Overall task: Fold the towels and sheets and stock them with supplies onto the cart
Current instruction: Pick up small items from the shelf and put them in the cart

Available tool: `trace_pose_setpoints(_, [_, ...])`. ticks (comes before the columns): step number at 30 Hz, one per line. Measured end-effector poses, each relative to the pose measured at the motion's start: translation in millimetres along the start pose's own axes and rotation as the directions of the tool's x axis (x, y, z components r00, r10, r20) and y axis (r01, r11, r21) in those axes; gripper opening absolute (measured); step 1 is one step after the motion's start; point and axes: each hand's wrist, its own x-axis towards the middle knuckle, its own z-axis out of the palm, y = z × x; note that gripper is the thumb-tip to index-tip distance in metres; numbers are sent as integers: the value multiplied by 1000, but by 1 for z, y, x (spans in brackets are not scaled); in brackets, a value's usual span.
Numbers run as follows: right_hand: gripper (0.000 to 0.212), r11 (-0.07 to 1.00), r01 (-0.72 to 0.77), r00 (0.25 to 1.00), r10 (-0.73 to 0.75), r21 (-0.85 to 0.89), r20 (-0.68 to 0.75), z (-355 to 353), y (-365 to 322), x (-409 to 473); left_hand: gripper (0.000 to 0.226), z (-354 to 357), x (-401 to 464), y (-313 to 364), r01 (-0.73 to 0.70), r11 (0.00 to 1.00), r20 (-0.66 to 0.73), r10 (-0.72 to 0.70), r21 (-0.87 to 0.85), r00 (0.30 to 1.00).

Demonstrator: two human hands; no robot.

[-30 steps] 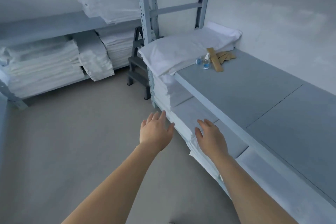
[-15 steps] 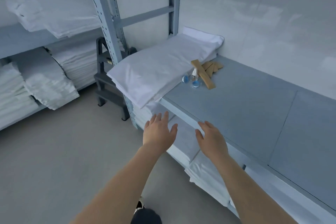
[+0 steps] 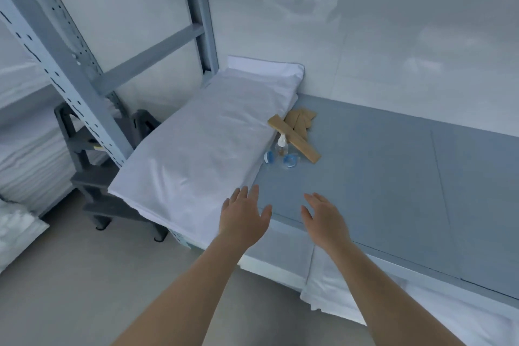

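1. Head view: a small spray bottle (image 3: 281, 146), two blue-capped items and tan flat packets (image 3: 295, 132) lie on the grey tabletop (image 3: 393, 177) just beside the folded white sheet (image 3: 207, 149); a dark step stool (image 3: 92, 177) stands by the shelving upright (image 3: 56, 64)
2. The sheet's long axis runs from the tabletop's near edge toward the wall
3. Left hand (image 3: 243, 216) and right hand (image 3: 325, 219) hover empty, fingers spread, at the near edge

No readable text, label, brand or number shows anywhere; the small bottles are too blurred to tell.
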Motion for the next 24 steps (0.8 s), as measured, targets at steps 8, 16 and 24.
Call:
trace_pose_setpoints(8, [49,995,60,996,-65,-76,-63,30,1,102,68,24,115,-4,-213,960,-12,218,181,976])
trace_pose_setpoints(16, [64,952,208,976,-219,-224,-23,75,18,194,70,62,201,-2,-338,805,154,302,487,941])
trace_pose_setpoints(24, [57,952,205,977,-214,-229,-18,83,27,190,62,76,196,2,-374,772,151,347,513,925])
